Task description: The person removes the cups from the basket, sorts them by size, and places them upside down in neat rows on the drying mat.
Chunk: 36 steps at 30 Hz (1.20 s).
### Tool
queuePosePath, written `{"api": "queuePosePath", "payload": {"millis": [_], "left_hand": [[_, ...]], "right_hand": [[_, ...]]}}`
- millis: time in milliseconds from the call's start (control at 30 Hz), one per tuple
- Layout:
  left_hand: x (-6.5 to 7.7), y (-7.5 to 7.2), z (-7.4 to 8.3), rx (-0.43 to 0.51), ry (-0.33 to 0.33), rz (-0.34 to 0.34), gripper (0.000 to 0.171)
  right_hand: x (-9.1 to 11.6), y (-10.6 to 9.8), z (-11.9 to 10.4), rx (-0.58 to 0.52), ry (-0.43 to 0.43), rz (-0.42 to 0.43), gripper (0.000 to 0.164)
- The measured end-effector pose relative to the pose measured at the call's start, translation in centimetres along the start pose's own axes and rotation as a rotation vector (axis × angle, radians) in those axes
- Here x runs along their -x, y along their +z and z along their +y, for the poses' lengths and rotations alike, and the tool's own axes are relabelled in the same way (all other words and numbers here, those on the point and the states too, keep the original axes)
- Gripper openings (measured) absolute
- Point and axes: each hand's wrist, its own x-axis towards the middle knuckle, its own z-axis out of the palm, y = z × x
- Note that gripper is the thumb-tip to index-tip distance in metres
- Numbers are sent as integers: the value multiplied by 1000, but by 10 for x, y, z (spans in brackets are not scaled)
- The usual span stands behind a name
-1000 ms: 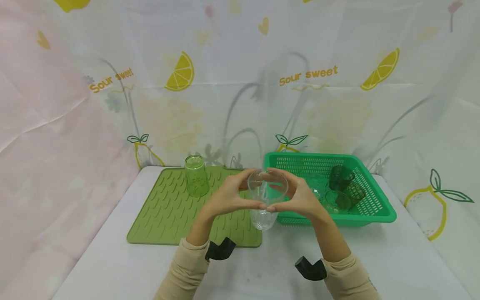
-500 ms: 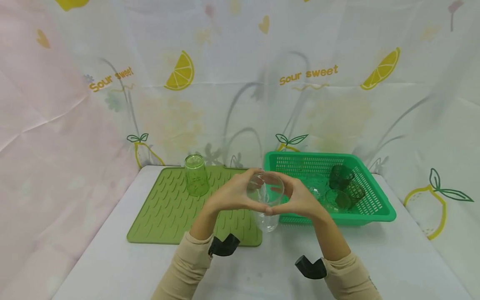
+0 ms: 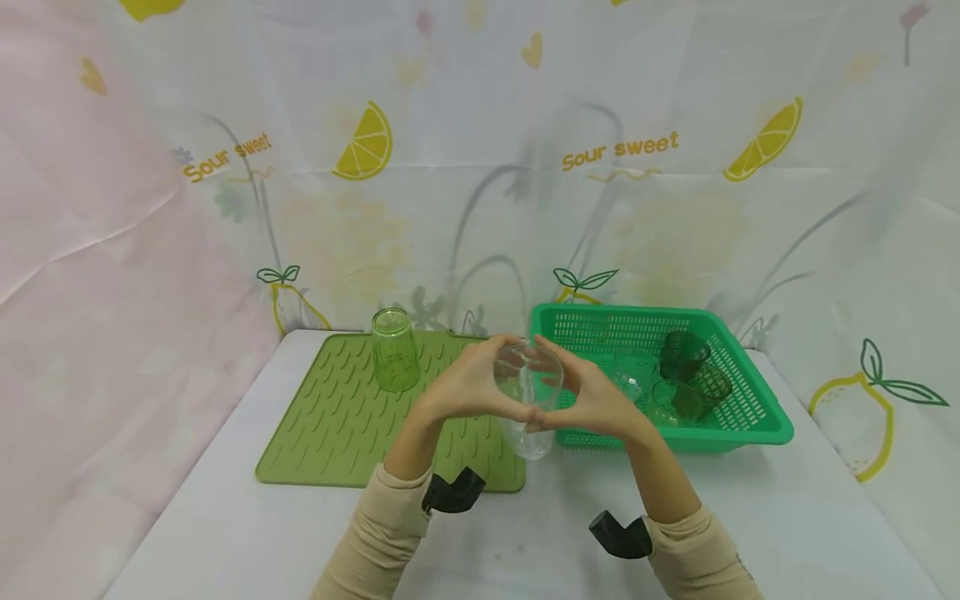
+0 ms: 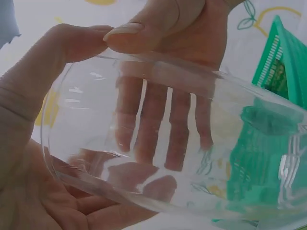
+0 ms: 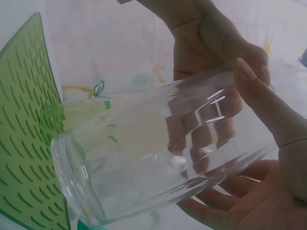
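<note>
In the head view, a clear drinking glass (image 3: 531, 442) is held upright in front of the person, rim up, between the green mat and the basket. My left hand (image 3: 467, 385) curls round its upper part from the left. From the right, my right hand (image 3: 598, 402) wraps the same part, and the two thumbs meet on the near side. Fingers of both hands show through the clear wall in the left wrist view. The thick base of the glass (image 5: 79, 187) points toward the mat in the right wrist view. Whether that base touches the table is hard to tell.
A green ridged drying mat (image 3: 322, 433) lies on the left of the white table (image 3: 540, 550). On it stands a green glass (image 3: 394, 354), apparently upside down. At right, a green plastic basket (image 3: 750, 392) holds several glasses, dark and clear. A patterned curtain (image 3: 480, 208) hangs behind.
My left hand has shifted slightly right round the glass, and the thumbs have come together and overlap. The glass moved a little right, then slightly back left. Mat and basket stay put.
</note>
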Motion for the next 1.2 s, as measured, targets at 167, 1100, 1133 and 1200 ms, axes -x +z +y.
{"api": "queuePosePath", "payload": {"millis": [167,1100,1133,1200], "left_hand": [[3,0,-6,92,4,81,77],[12,16,-47,596,180,350,82],[12,17,-48,613,172,355,82],[13,19,-49,658,156,359,82]], "right_hand": [[6,-2,-1,51,7,16,101],[34,-11,26,55,170,159,93],[35,-11,27,53,176,163,93],[36,-11,29,44,187,168,92]]}}
